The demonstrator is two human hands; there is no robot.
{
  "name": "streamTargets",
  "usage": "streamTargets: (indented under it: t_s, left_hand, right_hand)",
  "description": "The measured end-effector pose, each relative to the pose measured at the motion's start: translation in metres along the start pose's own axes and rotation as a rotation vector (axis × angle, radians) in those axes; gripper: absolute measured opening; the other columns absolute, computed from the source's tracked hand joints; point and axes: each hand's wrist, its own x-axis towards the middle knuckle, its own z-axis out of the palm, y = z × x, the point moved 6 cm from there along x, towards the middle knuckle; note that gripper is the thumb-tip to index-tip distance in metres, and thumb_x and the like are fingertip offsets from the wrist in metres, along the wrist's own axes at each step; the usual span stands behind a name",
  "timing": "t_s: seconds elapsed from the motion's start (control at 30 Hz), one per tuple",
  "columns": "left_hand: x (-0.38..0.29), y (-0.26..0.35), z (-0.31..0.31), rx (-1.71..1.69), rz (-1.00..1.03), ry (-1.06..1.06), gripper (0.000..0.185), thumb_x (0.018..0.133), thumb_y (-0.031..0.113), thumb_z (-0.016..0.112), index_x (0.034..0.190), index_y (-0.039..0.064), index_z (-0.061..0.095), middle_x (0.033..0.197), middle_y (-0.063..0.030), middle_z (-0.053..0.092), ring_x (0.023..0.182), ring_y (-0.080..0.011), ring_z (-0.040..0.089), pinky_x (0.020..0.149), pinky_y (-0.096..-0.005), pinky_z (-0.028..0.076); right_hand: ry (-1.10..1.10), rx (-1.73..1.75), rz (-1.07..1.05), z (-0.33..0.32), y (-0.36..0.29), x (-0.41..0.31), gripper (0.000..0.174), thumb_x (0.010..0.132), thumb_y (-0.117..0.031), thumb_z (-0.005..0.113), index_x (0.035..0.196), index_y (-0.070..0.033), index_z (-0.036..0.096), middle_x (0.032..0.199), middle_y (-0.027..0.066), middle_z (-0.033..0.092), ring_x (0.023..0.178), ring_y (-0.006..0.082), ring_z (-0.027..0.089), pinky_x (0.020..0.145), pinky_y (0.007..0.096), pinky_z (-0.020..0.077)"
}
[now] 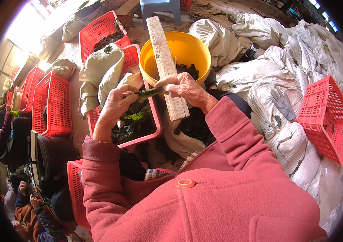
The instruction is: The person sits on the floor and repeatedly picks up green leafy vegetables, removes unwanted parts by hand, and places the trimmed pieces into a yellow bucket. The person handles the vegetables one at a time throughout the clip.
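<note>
A dark green strip of leafy material (149,94), perhaps kelp, stretches between my hands. My left hand (115,104) pinches one end between thumb and fingers. At the other end my right hand (185,90) grips the strip over a rough wooden board (164,54). The board lies across the mouth of a yellow bucket (189,45), which has dark pieces (189,71) inside. Below my left hand, a red plastic crate (156,121) holds dark green leaves (135,124). White sacking (102,68) drapes over the crate's far part.
Large white sacks (271,72) fill the right side, with a grey glove (281,103) and a black bottle (250,52) on them. Another red crate (325,118) leans there. More crates (53,104) and several people (41,208) are at left. A blue stool (161,9) stands beyond the bucket.
</note>
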Motion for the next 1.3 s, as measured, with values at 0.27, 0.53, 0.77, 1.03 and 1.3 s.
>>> streamTargets:
  t_s: [0.27,0.53,0.77,1.03,1.3]
  left_hand:
    - [-0.006,-0.001,-0.008,-0.399,0.0,0.013,0.017,0.096,0.012,0.059,0.105,0.002,0.068,0.071,0.002,0.062,0.05,-0.0001,0.033,0.043,-0.0181,0.022]
    - [-0.004,0.001,-0.012,-0.159,0.167,0.134,0.014,0.089,0.007,0.068,0.1,0.0,0.072,0.082,-0.0018,0.068,0.063,-0.0048,0.053,0.061,-0.0198,0.044]
    - [-0.007,0.019,-0.012,0.709,0.478,0.243,0.018,0.081,0.007,0.069,0.098,0.004,0.072,0.085,-0.0065,0.068,0.086,-0.0245,0.06,0.081,-0.0349,0.047]
    - [-0.009,0.017,-0.024,0.932,0.401,0.596,0.015,0.084,0.011,0.066,0.098,0.01,0.073,0.085,-0.0044,0.063,0.08,-0.0175,0.06,0.076,-0.0339,0.044]
    - [0.015,-0.01,-0.021,-0.598,0.123,0.315,0.023,0.09,0.0,0.058,0.112,-0.001,0.062,0.097,-0.0096,0.068,0.084,-0.0169,0.067,0.079,-0.0302,0.055]
  right_hand:
    - [0.069,0.201,0.016,0.004,0.001,0.002,0.023,0.095,-0.014,0.059,0.109,0.0,0.071,0.073,-0.0047,0.058,0.066,0.0024,0.047,0.059,0.0177,0.0384]
    - [0.248,0.074,-0.019,0.008,0.008,0.009,0.019,0.093,-0.012,0.065,0.106,0.0,0.072,0.086,0.0013,0.066,0.074,0.0055,0.054,0.069,0.0208,0.0457]
    - [0.219,-0.398,-0.207,0.016,-0.003,0.01,0.014,0.087,-0.004,0.064,0.1,0.001,0.069,0.086,0.0124,0.068,0.081,0.0213,0.066,0.076,0.0322,0.0507]
    - [0.317,-0.383,-0.308,0.034,-0.011,0.003,0.017,0.087,-0.003,0.066,0.104,-0.001,0.07,0.09,0.0122,0.07,0.084,0.0155,0.065,0.08,0.0283,0.051]
    - [0.072,-0.432,-0.399,0.055,0.0,0.006,0.023,0.086,-0.001,0.064,0.108,-0.002,0.07,0.099,0.0131,0.066,0.092,0.0252,0.063,0.084,0.0328,0.0502]
